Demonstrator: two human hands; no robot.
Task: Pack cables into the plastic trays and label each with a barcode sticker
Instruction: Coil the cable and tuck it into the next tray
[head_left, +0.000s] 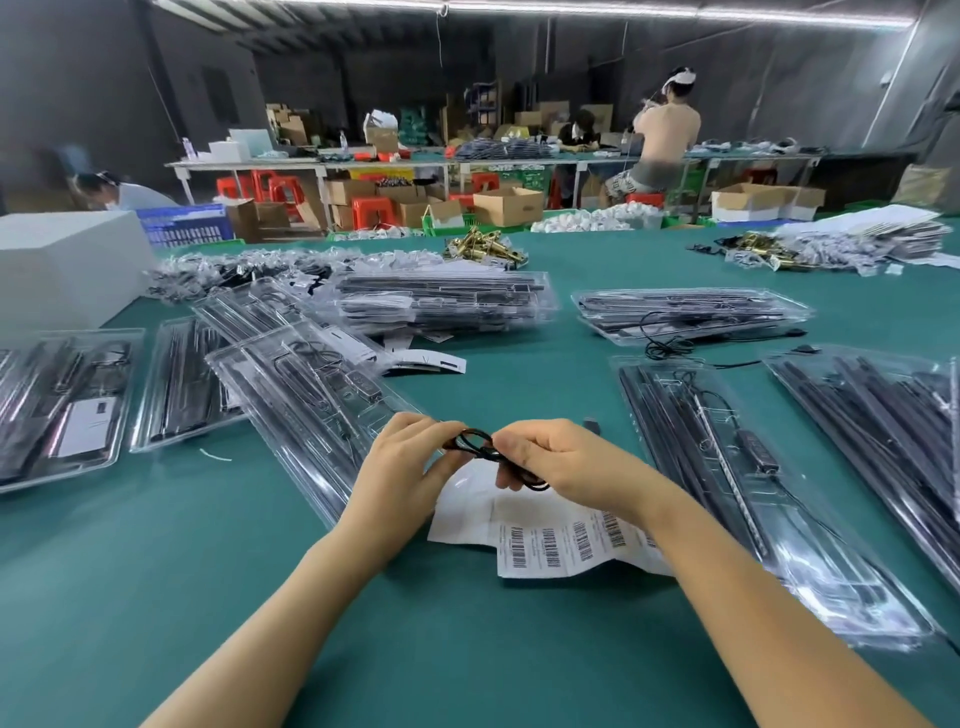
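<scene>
Hands meet above the green table (467, 649): left hand (402, 467) and right hand (561, 462) both pinch a thin black coiled cable (480, 447), its long axis running left-right. White barcode sticker sheet (550, 540) lies beneath; clear plastic trays (769, 499) flank the open green surface nearer the person.

Rows of barcodes mark a white sticker sheet (561, 540) lying near on the green tabletop (467, 649); the small print beside each barcode is too fine to read. No other text is legible.
</scene>
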